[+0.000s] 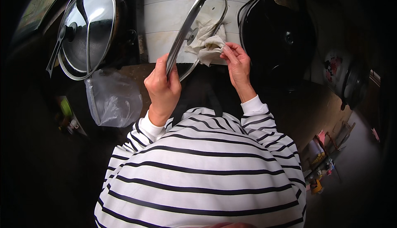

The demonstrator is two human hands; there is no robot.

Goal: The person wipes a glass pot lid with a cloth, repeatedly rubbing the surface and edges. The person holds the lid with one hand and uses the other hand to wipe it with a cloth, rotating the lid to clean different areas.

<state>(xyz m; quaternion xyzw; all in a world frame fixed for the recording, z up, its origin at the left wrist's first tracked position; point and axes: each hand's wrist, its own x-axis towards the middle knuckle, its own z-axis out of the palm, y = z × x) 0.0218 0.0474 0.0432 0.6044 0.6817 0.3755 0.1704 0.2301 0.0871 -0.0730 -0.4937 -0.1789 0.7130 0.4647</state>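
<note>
My left hand (pixel 162 88) grips the rim of a glass lid (pixel 211 6) and holds it tilted steeply on edge. The lid has a shiny metal rim and a small knob (pixel 192 36) at its middle. Between the thumb and fingers of my right hand (pixel 237 62) is a crumpled off-white cloth (pixel 212 46). Its folds overlap part of the lid's right rim, and more of it shows beside the knob. Whether the cloth presses on the glass, I cannot tell. Both hands are at the near edge of a white tiled counter (pixel 161 15).
On the left stands a pan under another glass lid (pixel 102 26) with a black handle. A clear plastic bag (pixel 114 101) hangs below it. A large black round vessel (pixel 269 39) is on the right, with a flower-patterned pot (pixel 333 70) beyond. Shelved items (pixel 322 156) sit lower right.
</note>
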